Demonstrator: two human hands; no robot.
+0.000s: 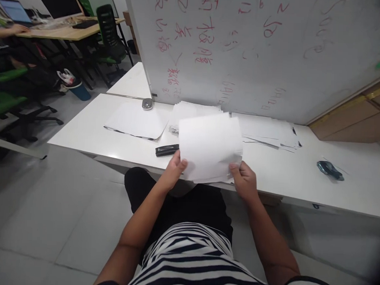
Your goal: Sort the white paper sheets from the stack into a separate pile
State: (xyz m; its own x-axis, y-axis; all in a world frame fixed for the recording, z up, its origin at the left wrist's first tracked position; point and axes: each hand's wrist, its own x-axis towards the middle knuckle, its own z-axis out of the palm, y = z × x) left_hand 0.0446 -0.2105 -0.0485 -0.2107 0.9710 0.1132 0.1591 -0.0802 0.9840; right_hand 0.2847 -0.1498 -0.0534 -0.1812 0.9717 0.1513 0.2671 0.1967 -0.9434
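I hold a thin stack of white paper sheets [210, 145] above the near edge of a white table [90, 133]. My left hand [173, 171] grips the stack's lower left corner, fingers closed on it. My right hand [243, 177] pinches the lower right corner. A black stapler [167, 150] lies on the table just left of my left hand. Behind the held stack lies another pile of paper [186, 111].
A single sheet [134, 122] lies to the left and a spread pile of sheets [271, 133] to the right. A small grey object [147, 104] and a dark blue tool [330, 170] rest on the table. A whiteboard [258, 49] stands behind. Desks, chairs and another person's arm [11, 29] are far left.
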